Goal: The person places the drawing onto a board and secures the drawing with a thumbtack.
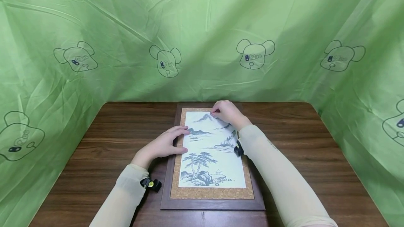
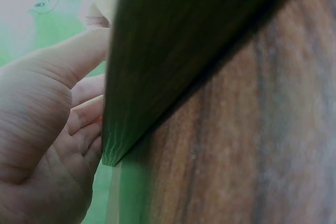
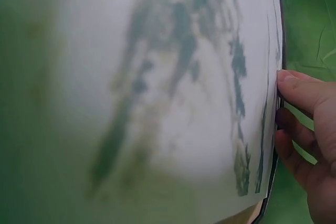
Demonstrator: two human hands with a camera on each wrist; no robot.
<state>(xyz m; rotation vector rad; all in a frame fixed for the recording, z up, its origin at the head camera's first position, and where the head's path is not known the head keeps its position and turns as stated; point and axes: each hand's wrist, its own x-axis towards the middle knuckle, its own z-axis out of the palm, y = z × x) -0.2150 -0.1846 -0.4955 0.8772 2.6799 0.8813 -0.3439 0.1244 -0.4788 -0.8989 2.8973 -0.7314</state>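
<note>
A dark wooden frame with a cork border lies flat on the wooden table. On the cork sits a white sheet with an ink landscape. My left hand rests on the frame's left rail, its straight fingers reaching the sheet's left edge. The left wrist view shows that hand against the frame's dark side. My right hand is at the sheet's top, fingers bent. In the right wrist view its fingers curl at the edge of the sheet.
Green cloth printed with bear outlines hangs close behind the table and along both sides. Bare tabletop stretches left and right of the frame. A small black device with a yellow dot sits at my left wrist.
</note>
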